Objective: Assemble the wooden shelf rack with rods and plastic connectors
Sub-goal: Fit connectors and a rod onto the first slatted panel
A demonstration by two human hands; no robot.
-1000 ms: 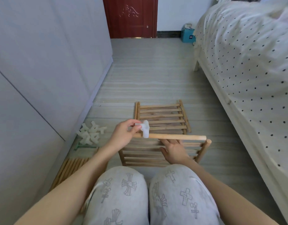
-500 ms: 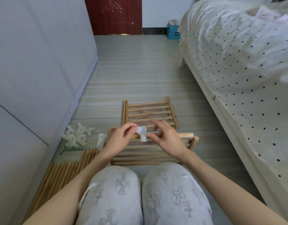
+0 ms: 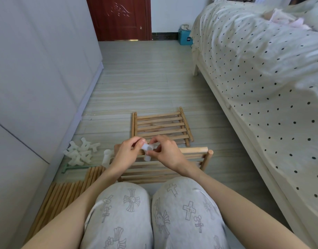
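Both my hands hold one white plastic connector above the near slatted shelf panel. My left hand pinches its left end, and my right hand pinches its right side. A wooden rod lies across the panel behind my right hand; its left end is hidden. Another white connector sits on the panel's left corner. A second slatted panel lies flat on the floor farther ahead.
A pile of white connectors lies on the floor to the left, beside a green strip. Several loose wooden rods lie along the grey wardrobe. A bed runs along the right. My knees fill the foreground.
My right hand left the shelf panel and came up to the connector, which it now pinches together with my left hand. The view shifted right, revealing more rods on the left.
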